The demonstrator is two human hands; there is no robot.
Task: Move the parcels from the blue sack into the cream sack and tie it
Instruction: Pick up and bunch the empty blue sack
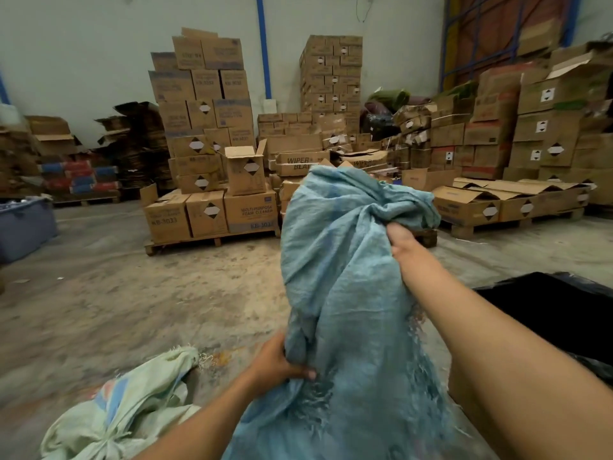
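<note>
- I have the blue sack held up in front of me, its long axis running from near my body up and away; the cream sack lies on the floor below and left of it.
- My left hand, nearer the cream sack, grips a bunched fold low on the blue sack.
- My right hand clutches the cloth near its upper end.

The blue sack is woven cloth, matt, frayed at its edge — beside it the cream sack looks the same weave. Behind the blue sack, cardboard boxes on wooden pallets; rough concrete floor.
</note>
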